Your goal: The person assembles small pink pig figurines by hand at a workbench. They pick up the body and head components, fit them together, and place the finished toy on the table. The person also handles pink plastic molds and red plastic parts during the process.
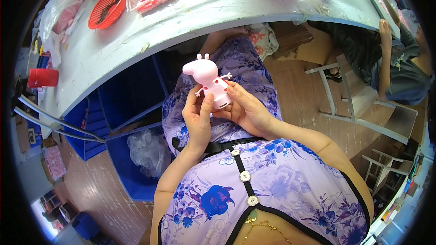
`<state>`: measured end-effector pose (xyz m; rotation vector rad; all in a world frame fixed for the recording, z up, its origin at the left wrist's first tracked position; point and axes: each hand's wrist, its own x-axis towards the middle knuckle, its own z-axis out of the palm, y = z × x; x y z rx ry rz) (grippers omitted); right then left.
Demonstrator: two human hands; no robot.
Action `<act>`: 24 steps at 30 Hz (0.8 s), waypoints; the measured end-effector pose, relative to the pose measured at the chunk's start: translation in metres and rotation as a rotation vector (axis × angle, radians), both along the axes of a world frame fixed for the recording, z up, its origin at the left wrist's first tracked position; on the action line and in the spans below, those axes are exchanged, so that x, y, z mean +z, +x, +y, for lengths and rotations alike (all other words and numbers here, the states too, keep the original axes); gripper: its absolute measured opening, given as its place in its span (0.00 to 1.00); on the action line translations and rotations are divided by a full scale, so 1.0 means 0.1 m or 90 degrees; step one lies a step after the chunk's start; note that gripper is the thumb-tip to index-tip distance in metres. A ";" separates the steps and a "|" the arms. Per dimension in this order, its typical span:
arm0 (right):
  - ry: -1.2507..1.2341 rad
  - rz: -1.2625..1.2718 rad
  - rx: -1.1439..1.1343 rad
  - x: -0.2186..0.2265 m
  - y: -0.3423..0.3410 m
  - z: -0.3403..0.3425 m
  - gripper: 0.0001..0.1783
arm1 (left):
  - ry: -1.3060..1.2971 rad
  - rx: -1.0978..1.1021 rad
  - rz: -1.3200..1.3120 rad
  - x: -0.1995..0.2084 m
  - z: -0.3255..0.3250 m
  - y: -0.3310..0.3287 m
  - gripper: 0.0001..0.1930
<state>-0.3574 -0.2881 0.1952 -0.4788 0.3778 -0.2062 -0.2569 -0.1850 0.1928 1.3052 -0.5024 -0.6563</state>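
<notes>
Purple floral fabric dress [281,177] nearest cam. L hand [196,115] & R hand [250,113] both grip pink pig-shaped plastic toy [210,80] over lap [247,66]. Snout points left; long axis tilted, head far-left, base near-right.

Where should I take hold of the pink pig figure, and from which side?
Probably best by the lower body of the pink pig figure, from its two sides, where the left grip and right grip hold it. That part is broad and rounded, whereas the arms and ears are thin and stick out, so they look easier to strain.
</notes>
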 end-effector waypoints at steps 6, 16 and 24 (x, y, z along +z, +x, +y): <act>-0.062 0.024 -0.069 0.06 -0.03 0.05 0.24 | -0.017 -0.020 0.010 -0.03 -0.02 -0.01 0.20; -0.437 0.043 -0.232 0.05 -0.03 0.08 0.34 | -0.089 -0.136 0.005 -0.03 0.02 0.00 0.24; -0.667 0.094 -0.228 0.03 -0.06 0.04 0.35 | -0.072 -0.128 0.038 -0.06 0.04 -0.03 0.28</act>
